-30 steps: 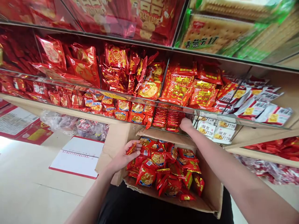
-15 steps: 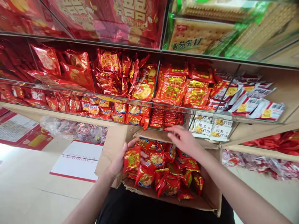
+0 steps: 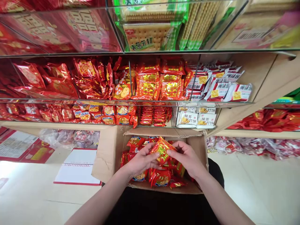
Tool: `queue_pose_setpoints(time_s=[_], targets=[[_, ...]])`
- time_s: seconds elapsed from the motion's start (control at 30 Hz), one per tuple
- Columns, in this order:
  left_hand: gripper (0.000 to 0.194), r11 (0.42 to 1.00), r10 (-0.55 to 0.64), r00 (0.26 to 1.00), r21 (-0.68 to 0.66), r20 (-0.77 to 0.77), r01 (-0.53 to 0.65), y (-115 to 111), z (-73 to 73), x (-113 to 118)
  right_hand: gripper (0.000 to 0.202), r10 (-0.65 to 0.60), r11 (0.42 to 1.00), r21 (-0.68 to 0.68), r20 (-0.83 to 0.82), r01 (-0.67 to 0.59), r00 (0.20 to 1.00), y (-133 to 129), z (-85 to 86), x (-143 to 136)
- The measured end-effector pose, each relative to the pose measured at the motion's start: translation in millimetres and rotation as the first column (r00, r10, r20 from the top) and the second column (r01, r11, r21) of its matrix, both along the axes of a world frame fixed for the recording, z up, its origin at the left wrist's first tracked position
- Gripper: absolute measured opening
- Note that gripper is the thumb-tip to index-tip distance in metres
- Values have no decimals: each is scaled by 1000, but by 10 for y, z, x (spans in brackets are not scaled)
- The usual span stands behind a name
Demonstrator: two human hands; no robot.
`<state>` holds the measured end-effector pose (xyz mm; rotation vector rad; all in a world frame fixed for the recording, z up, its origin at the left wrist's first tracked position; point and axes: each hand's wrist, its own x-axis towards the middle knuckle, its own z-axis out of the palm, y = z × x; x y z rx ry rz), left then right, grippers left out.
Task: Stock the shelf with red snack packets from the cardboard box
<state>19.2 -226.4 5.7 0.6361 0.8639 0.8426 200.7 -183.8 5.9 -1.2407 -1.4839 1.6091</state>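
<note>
Right hand (image 3: 187, 158) now back from shelf (image 3: 150, 103), joined with left hand (image 3: 140, 161) over cardboard box (image 3: 106, 156). Both grips pinched on one red-gold snack packet (image 3: 161, 149), held just above loose packets (image 3: 161, 178) in box. White-wrapped biscuits (image 3: 197, 118) on shelf beyond.

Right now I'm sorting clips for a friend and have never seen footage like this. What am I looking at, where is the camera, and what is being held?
There is no machine here, only a person's two bare hands. The camera sits on the person's head and looks forward and down, so the arms reach in from the bottom edge. The left hand and right hand together hold one red packet over an open cardboard box filled with similar red packets. Behind the box stand glass shelves stocked with red snack packs and some white packs. A notebook lies on the pale floor to the left.
</note>
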Motion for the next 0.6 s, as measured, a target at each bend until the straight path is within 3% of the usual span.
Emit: queue_pose_setpoints(time_s=[0.1, 0.17, 0.23, 0.3, 0.37, 0.43, 0.5, 0.6], targets=[[28, 980, -92, 943, 137, -319, 142, -39, -26, -24, 30, 190, 979, 62, 48, -193, 981, -38, -26, 75], [26, 936, -182, 860, 184, -477, 300, -40, -12, -58, 30, 307, 941, 108, 120, -320, 944, -54, -7, 108], [25, 887, -161, 763, 247, -625, 390, -6, 16, -131, 22, 338, 915, 144, 235, -376, 911, -34, 41, 156], [25, 839, 63, 624, 380, -779, 390, 70, 38, -269, 23, 252, 932, 172, 326, -319, 911, 42, 101, 229], [27, 749, 393, 400, 540, -828, 383, 180, 30, -472, 30, 18, 961, 248, 378, -120, 926, 180, 150, 302], [29, 649, 600, 183, 608, -779, 457, 299, -22, -699, 43, -221, 927, 372, 442, 46, 870, 366, 171, 328], [30, 624, 647, 40, 559, -761, 545, 395, -115, -888, 48, -321, 877, 480, 541, 28, 777, 583, 161, 267], [33, 673, 641, -122, 479, -758, 564, 456, -285, -1031, 40, -299, 846, 507, 707, -164, 642, 927, 94, 21]])
